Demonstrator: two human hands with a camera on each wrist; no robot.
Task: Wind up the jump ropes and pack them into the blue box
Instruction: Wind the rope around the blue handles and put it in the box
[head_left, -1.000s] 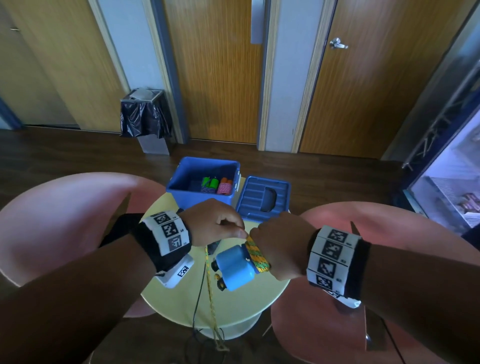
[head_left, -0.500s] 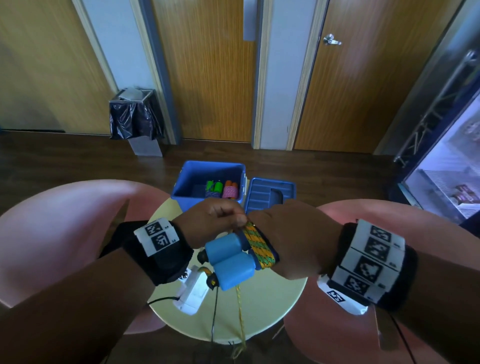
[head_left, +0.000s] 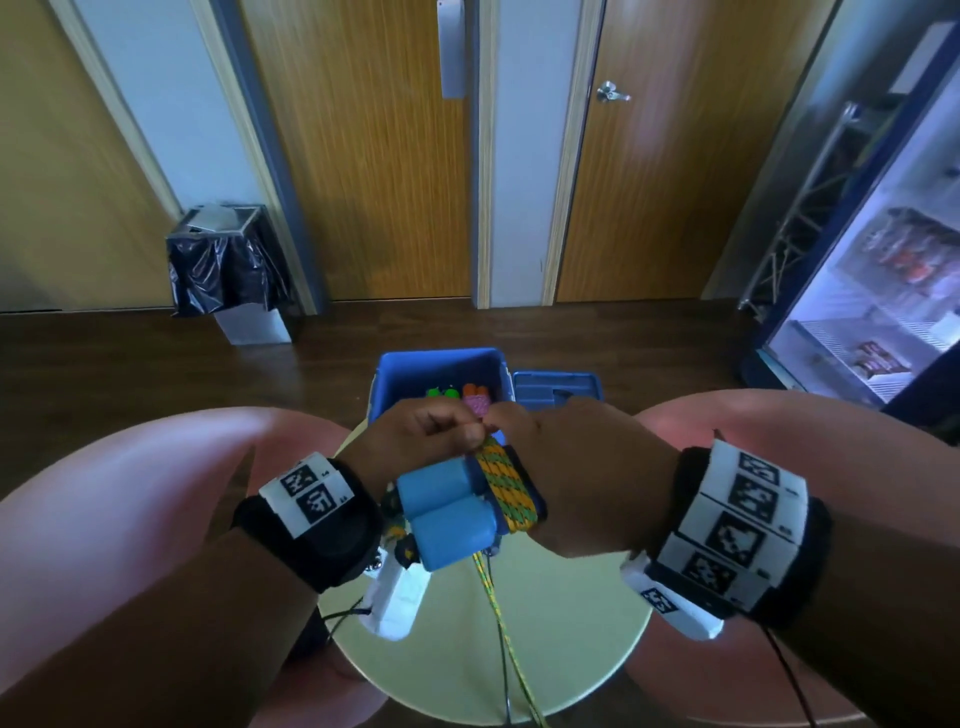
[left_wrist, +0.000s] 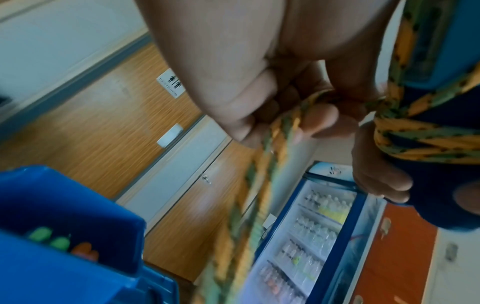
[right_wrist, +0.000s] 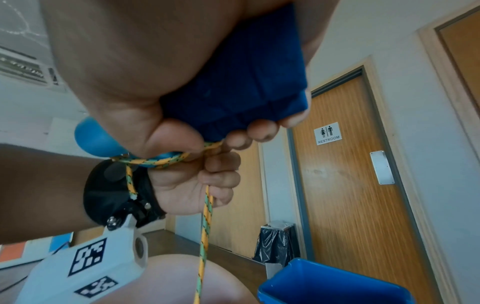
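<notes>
My right hand (head_left: 566, 467) grips the blue handles (head_left: 447, 512) just before the blue box (head_left: 389, 379) — my left hand (head_left: 415, 441) pinches the yellow-green rope (head_left: 506, 491) wound round them.

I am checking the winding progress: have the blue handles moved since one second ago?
Yes. In the head view the blue handles have shifted up the picture, closer to the blue box.

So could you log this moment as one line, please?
winding | right hand grips blue handles | left hand pinches rope | blue box open
</notes>
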